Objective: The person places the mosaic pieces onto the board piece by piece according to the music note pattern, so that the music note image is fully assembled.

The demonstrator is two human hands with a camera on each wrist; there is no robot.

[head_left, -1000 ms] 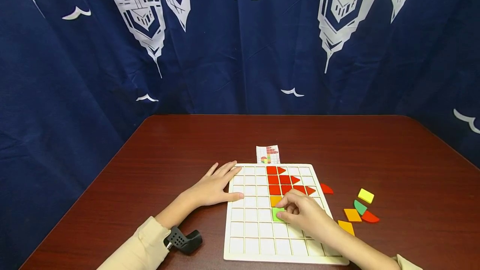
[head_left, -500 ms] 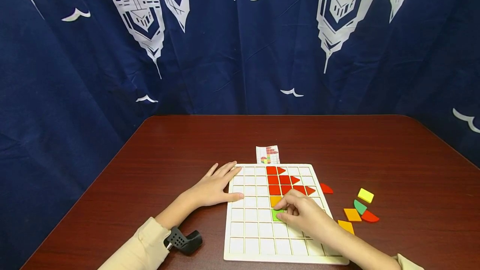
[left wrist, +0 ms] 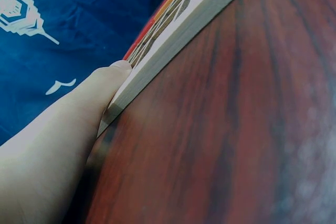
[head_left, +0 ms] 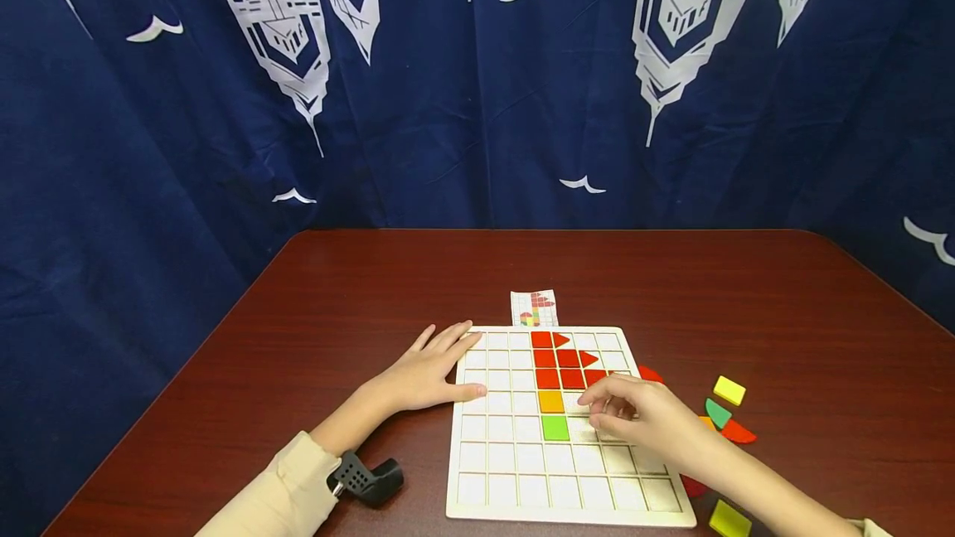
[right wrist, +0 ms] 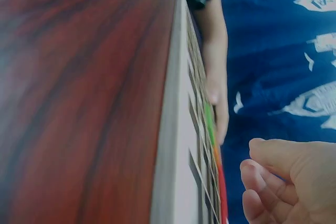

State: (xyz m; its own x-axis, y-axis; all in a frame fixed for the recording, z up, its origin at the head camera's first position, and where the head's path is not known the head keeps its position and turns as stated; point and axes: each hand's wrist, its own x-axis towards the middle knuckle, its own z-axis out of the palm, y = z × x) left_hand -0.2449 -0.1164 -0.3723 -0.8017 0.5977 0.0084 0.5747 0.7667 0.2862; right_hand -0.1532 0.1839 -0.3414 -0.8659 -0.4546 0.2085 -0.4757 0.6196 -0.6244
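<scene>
My left hand [head_left: 425,373] rests on the left edge of a white grid board [head_left: 477,512], fingers spread over its upper corner and thumb on the rim. In the left wrist view the thumb [left wrist: 113,77] lies along the board's edge. Over the right half of the board hovers my right hand [head_left: 634,413], fingers loosely bent with nothing between them. A green square tile [head_left: 555,428] lies in the grid below an orange square tile [head_left: 550,401]. Red squares and triangles, such as a red tile [head_left: 546,379], fill cells above; the right hand hides part of that row.
A small printed pattern card [head_left: 534,308] lies at the board's far edge. Loose pieces are to the right: a yellow tile [head_left: 729,390], a green piece [head_left: 718,413], a red piece [head_left: 738,432] and another yellow tile [head_left: 729,519] near the front.
My right hand has let go of the green square tile and moved right, leaving the tile in its cell. The left hand stays where it was.
</scene>
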